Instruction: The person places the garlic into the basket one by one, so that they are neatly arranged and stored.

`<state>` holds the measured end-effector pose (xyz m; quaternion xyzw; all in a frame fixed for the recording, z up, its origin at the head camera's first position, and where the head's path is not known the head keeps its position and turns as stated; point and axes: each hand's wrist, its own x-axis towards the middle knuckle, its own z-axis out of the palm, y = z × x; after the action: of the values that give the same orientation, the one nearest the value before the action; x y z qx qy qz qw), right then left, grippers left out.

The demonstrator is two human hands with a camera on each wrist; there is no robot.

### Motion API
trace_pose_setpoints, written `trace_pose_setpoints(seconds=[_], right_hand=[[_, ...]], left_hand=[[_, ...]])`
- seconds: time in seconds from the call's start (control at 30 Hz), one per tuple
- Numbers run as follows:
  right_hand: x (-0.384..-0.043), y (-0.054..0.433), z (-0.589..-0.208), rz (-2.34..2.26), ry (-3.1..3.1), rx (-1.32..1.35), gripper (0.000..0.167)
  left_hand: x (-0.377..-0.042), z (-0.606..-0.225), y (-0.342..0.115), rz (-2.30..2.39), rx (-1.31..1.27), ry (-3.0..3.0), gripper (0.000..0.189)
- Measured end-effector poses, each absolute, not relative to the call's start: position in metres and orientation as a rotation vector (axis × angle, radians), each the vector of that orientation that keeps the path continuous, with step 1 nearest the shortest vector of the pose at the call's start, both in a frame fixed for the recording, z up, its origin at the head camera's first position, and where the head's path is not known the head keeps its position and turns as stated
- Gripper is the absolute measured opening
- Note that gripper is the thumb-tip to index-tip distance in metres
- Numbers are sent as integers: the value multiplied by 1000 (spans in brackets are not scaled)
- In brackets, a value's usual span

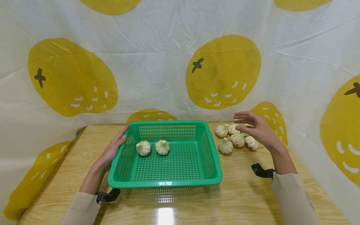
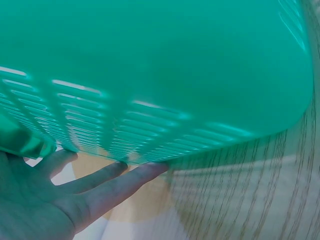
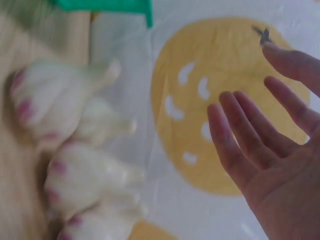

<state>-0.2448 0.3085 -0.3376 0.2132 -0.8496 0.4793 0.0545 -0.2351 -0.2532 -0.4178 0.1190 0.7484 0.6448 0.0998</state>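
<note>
My left hand [image 1: 112,150] is at the left side of a green plastic basket [image 1: 166,183], its fingertips right at the rim. In the left wrist view its fingers [image 2: 120,192] are straight and spread against the basket's slotted outer wall. Two garlic bulbs, one at the left [image 1: 143,148] and one nearer the middle [image 1: 162,147], sit in the basket. My right hand [image 1: 260,129] is raised over a group of several garlic bulbs [image 1: 225,146] on the table. Its fingers are relaxed, with nothing between them. Pinkish marks show on the bulbs [image 3: 75,175] in the right wrist view.
The wooden table [image 1: 236,193] carries the basket and the bulbs to its right. Behind it and at the sides hangs a white cloth [image 1: 157,78] printed with large yellow fruit. Each wrist wears a black device, one on the left [image 1: 108,196] and one on the right [image 1: 262,171].
</note>
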Motion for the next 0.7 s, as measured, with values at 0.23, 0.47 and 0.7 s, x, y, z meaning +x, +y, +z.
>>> trace_pose_setpoints(seconds=[0.23,0.47,0.7], right_hand=[[-244,339,-365,1409,-2495,457,46],[-250,360,-395,1454,-2322,229,47],[-249,376,-409,1495,-2239,70,50]], left_hand=[[-235,-416,-255,1896,349,2236,62],[-237,-415,-255,1899,358,2232,62],[-236,-417,-253,1913,371,2211,63]])
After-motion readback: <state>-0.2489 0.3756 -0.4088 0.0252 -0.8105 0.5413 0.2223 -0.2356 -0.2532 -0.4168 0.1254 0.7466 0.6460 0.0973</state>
